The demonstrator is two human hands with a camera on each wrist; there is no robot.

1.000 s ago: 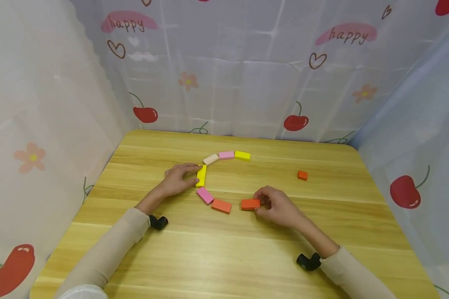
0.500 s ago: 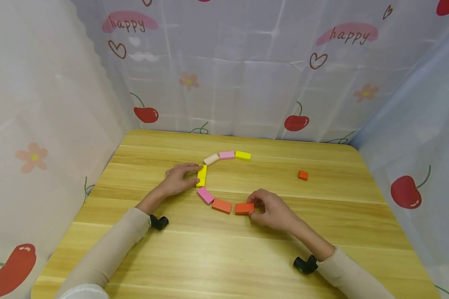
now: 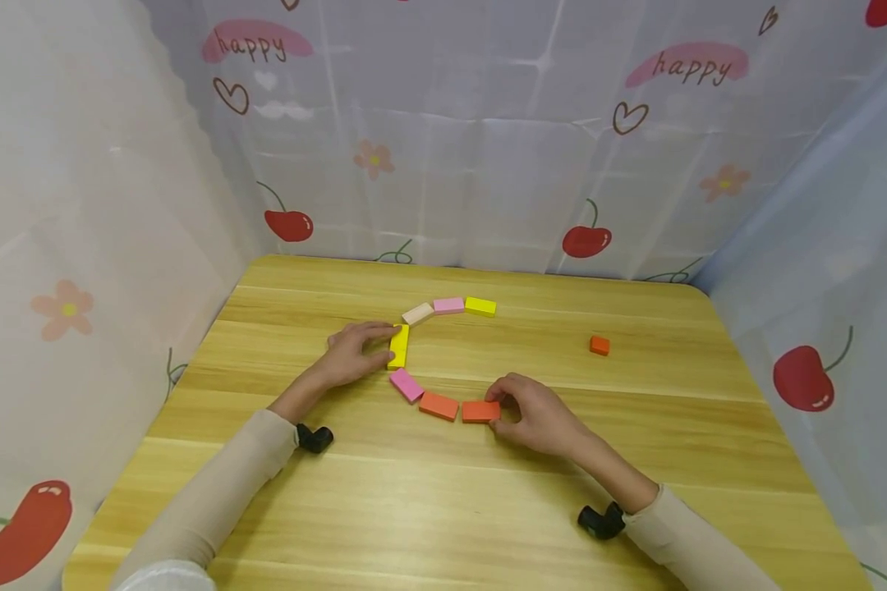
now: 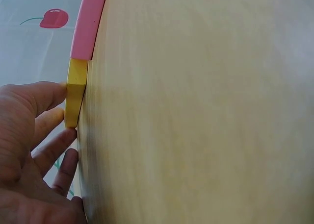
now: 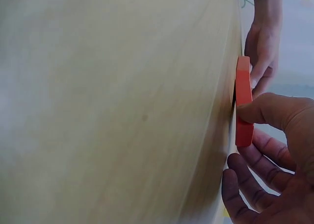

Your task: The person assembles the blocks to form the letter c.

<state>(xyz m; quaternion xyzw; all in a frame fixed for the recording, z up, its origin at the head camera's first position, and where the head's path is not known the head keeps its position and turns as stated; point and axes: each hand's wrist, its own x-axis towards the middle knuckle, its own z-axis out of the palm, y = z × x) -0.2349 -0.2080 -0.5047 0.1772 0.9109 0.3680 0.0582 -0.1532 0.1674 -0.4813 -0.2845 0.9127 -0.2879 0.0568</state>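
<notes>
My right hand [image 3: 543,417] pinches the right end of an orange-red block [image 3: 479,412] between thumb and fingers, flat on the table. Its left end sits right beside another orange-red block [image 3: 438,406]. In the right wrist view, the thumb lies on the near side of the block. My left hand [image 3: 351,355] rests its index finger and thumb along the left side of a yellow block [image 3: 399,346], its fingers loosely extended. Just below that is a pink block [image 3: 406,385], also visible in the left wrist view. Together these blocks form a curve.
The curve continues at the back with a beige block [image 3: 417,314], a light pink block [image 3: 448,305] and a second yellow block [image 3: 480,306]. A small orange block [image 3: 599,345] lies apart at the right. Printed curtains [image 3: 480,164] surround the wooden table [image 3: 384,509].
My right hand has slid its orange-red block left and slightly nearer, bringing it up beside the other orange-red block. The left hand has stayed at the yellow block.
</notes>
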